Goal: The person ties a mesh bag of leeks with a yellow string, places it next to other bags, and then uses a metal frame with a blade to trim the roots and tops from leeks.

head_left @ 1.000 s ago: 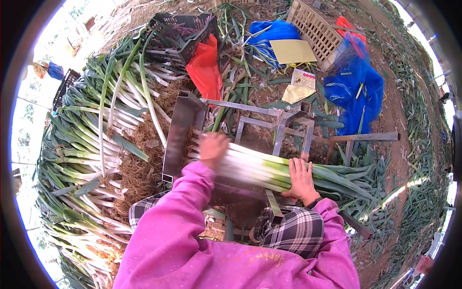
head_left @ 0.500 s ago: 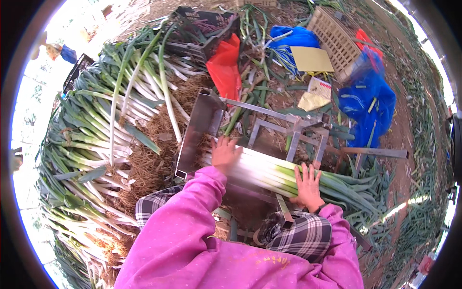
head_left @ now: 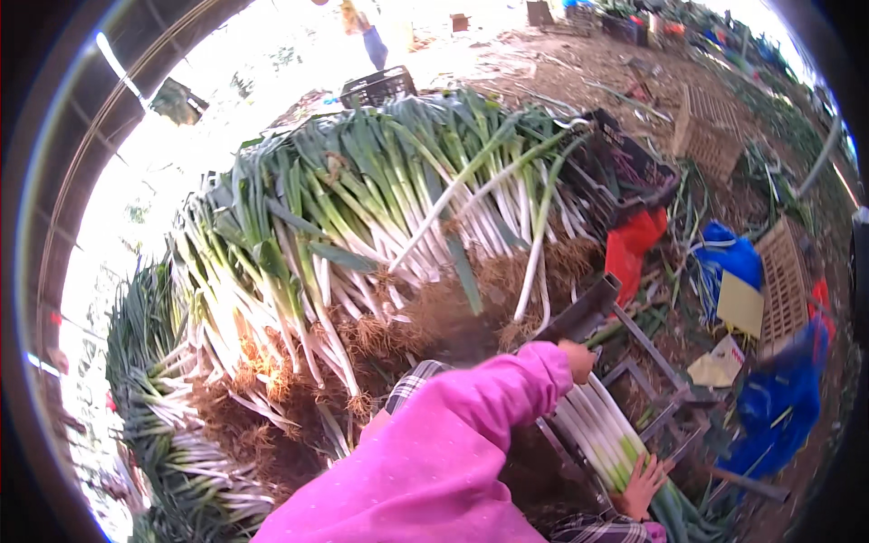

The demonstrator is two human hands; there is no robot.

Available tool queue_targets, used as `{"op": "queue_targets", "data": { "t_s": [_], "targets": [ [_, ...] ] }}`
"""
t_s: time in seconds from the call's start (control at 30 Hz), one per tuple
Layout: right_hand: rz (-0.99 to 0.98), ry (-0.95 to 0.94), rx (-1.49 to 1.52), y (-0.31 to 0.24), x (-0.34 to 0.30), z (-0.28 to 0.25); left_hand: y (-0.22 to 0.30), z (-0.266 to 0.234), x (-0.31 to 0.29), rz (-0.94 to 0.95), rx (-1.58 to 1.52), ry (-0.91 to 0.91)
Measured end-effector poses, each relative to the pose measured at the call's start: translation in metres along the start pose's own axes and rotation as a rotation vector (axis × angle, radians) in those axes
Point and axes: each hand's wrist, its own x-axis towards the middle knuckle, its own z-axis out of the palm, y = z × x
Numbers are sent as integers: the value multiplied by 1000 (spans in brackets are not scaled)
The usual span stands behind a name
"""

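Note:
A bundle of leeks (head_left: 593, 425) lies in a metal frame (head_left: 665, 366), white stalks toward the upper left and green leaves toward the lower right. My left hand (head_left: 577, 360) is at the white end of the bundle, close to the frame's end plate (head_left: 579, 308); its fingers are too bunched and small to read. Lower down, my right hand (head_left: 639, 489) rests on the green part with its fingers spread. The root ends of the bundle are hidden behind my left hand and sleeve.
A large heap of leeks (head_left: 362, 217) with brown roots spreads on my left and ahead. Beyond the frame are a black crate (head_left: 634, 172), a red bag (head_left: 634, 249), a tan crate (head_left: 783, 281), yellow card (head_left: 740, 305) and blue bags (head_left: 778, 407). A person (head_left: 367, 36) stands far off.
My view has swung left, so the frame and bundle now sit at the lower right. The left hand's fingers, earlier spread on the stalks, look bunched; the right hand stays on the leeks.

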Motion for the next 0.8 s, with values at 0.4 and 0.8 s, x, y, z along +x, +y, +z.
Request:
{"op": "queue_targets", "data": {
  "t_s": [0.4, 0.8],
  "targets": [
    [-205, -111, -278, 45, -7, 5, -329, -117, -131, -1015, -224, 590],
    [-139, -472, -162, -6, 5, -88, -345, -114, -36, -1088, -12, 583]
  ]
}}
